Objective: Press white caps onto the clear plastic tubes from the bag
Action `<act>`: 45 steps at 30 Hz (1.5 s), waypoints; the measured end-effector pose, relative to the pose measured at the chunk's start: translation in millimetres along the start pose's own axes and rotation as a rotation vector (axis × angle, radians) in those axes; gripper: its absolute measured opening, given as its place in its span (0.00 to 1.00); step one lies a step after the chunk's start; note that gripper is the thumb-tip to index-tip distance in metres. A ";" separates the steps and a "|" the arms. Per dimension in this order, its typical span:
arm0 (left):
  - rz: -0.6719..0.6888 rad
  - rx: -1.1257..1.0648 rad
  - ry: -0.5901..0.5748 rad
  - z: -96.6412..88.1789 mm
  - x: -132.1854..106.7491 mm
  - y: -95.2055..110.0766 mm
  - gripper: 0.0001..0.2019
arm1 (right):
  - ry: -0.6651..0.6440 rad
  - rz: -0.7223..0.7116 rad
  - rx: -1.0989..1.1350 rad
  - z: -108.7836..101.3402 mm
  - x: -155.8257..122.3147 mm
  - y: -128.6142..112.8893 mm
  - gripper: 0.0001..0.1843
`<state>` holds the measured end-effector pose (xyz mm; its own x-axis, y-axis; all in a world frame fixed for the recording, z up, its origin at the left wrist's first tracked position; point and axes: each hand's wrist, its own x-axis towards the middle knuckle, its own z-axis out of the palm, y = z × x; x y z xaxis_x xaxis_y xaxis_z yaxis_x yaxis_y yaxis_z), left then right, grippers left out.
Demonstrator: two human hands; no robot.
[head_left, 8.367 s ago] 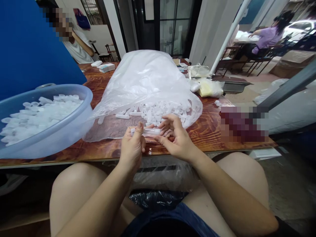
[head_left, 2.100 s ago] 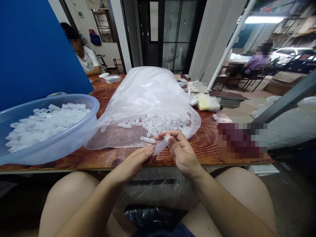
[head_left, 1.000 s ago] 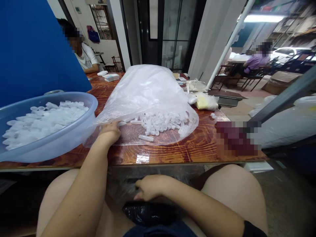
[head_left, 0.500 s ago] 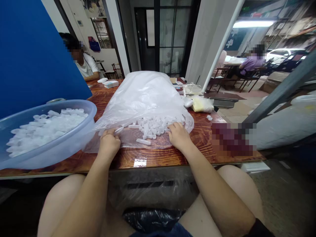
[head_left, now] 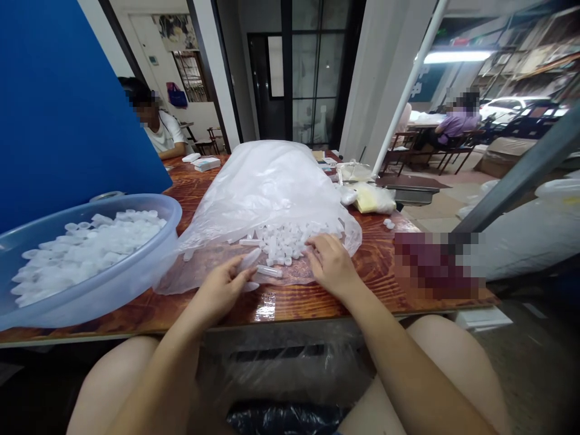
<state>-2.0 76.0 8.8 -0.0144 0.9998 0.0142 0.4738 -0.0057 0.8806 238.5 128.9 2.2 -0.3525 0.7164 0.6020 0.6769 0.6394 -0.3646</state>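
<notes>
My left hand [head_left: 225, 285] is closed on clear plastic tubes [head_left: 249, 260], one poking out past the fingers and another end showing under the thumb. Just right of it a clear tube [head_left: 270, 271] lies on the plastic bag's flat front edge. My right hand [head_left: 334, 266] rests at the right side of a pile of small white plastic caps [head_left: 283, 244], thumb and fingers apart, fingertips touching the pile. The pile spills from the mouth of a large translucent bag [head_left: 276, 181]. Another tube [head_left: 250, 241] lies at the pile's left side.
A blue plastic basin [head_left: 174, 226] full of white translucent pieces [head_left: 95, 248] stands at the left, by a blue panel [head_left: 67, 103]. Small bags [head_left: 374, 199] lie at the table's back right. A person [head_left: 163, 130] sits at the far left; another [head_left: 457, 121] sits far right.
My left hand has moved right and nearer the table's front edge, from the bag's left edge, with tubes in its fingers. My right hand stays by the pile. The view has tilted slightly.
</notes>
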 end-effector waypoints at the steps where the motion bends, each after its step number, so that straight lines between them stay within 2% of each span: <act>1: 0.008 0.026 -0.051 2.1 -3.1 4.1 0.25 | 0.081 -0.045 0.158 -3.3 -2.2 -10.0 0.06; 2: 0.014 0.052 -0.102 4.4 -6.0 8.2 0.26 | 0.145 -0.085 0.302 -6.4 -4.7 -20.3 0.05; 4: 0.043 0.087 -0.202 9.7 -11.2 15.8 0.25 | 0.190 -0.139 0.481 -10.4 -9.8 -38.5 0.05; 7: 0.092 0.024 -0.295 18.3 -16.8 23.4 0.22 | 0.135 -0.135 0.585 -8.9 -16.0 -52.8 0.06; 10: 0.133 -0.164 -0.226 24.7 -18.6 25.1 0.21 | 0.040 0.041 0.703 -1.1 -19.8 -54.8 0.05; 12: 0.169 -0.241 -0.146 27.3 -18.1 24.9 0.19 | -0.010 0.207 0.891 3.8 -20.9 -54.9 0.06; 15: 0.198 -0.251 -0.080 30.3 -16.9 26.2 0.15 | -0.079 0.424 1.227 6.9 -20.5 -55.3 0.12; 17: 0.180 -0.260 -0.068 32.6 -16.8 29.2 0.14 | -0.076 0.494 1.319 6.1 -19.4 -53.7 0.15; 21: 0.068 -0.384 -0.146 37.1 -19.6 36.8 0.17 | 0.071 0.434 1.271 0.7 -17.0 -44.3 0.17; 23: 0.018 -0.409 -0.209 38.4 -21.3 39.1 0.18 | 0.086 0.374 1.217 -3.3 -16.4 -39.3 0.15; 26: 0.005 -0.380 -0.292 38.4 -22.4 39.4 0.18 | 0.021 0.280 1.084 -10.6 -16.1 -34.5 0.11; 30: 0.023 -0.289 -0.323 33.9 -21.2 37.2 0.18 | -0.075 0.155 0.890 -21.2 -15.9 -30.3 0.10; 34: 0.057 -0.214 -0.354 27.6 -21.3 35.4 0.16 | -0.195 0.091 0.887 -29.5 -16.6 -25.1 0.08; 37: 0.050 -0.212 -0.394 25.9 -22.9 35.8 0.16 | -0.220 0.032 0.873 -32.8 -17.4 -23.5 0.07; 40: 0.045 -0.216 -0.395 27.3 -24.5 37.0 0.16 | -0.256 0.047 0.723 -34.5 -17.6 -25.4 0.06; 42: 0.052 -0.219 -0.387 28.6 -24.8 36.8 0.15 | -0.303 0.101 0.637 -35.1 -17.9 -27.8 0.12; 43: 0.057 -0.220 -0.381 29.1 -24.7 36.2 0.15 | -0.316 0.131 0.622 -35.3 -18.3 -29.1 0.14; 45: 0.067 -0.210 -0.368 29.5 -24.2 33.9 0.16 | -0.315 0.168 0.656 -34.9 -19.9 -31.8 0.12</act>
<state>40.5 52.2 24.3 0.3433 0.9372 -0.0617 0.2724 -0.0364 0.9615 246.6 84.6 26.6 -0.5136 0.8023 0.3043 0.2483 0.4785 -0.8422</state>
